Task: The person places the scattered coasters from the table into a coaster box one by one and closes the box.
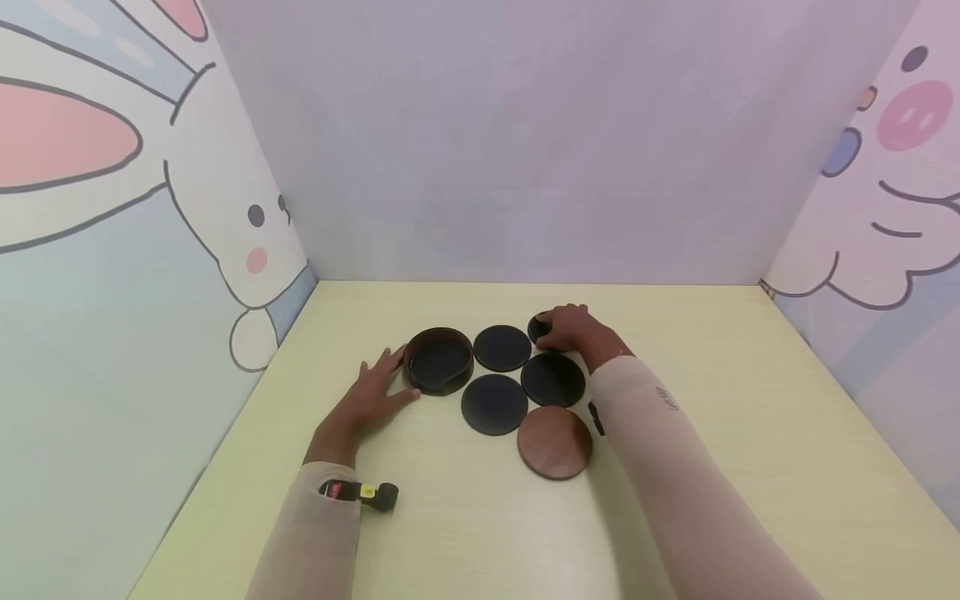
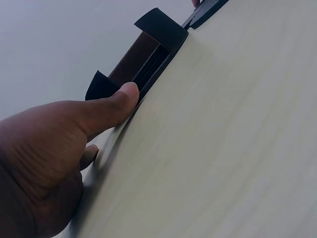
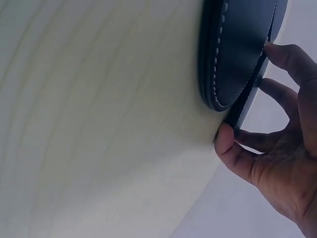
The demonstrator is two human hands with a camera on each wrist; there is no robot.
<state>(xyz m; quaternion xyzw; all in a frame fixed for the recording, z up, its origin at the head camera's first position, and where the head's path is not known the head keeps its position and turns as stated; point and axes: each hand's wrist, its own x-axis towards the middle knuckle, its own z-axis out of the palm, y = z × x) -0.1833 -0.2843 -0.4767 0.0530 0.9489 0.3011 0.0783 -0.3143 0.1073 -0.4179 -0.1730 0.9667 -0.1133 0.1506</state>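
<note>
A round black coaster holder [image 1: 442, 387] stands left of the coasters; its wall has a notch, and dark layers show inside in the left wrist view. My left hand [image 1: 367, 398] lies spread at its left side. The left thumb [image 2: 119, 103] rests against the wall beside the notch. With thumb and fingers my right hand [image 1: 576, 328] pinches a black coaster [image 1: 535, 329] by its rim at the back of the group. Part of that coaster is hidden under the hand. Just in front lies a black stitched coaster [image 3: 239, 54].
Several round coasters lie flat close together: a black one [image 1: 502, 347] at the back, a black one [image 1: 494, 405] in front and a brown one [image 1: 555, 443] nearest me. Cartoon-printed panels [image 1: 225, 208] and a plain back wall [image 1: 487, 150] border the pale wooden tabletop [image 1: 465, 533].
</note>
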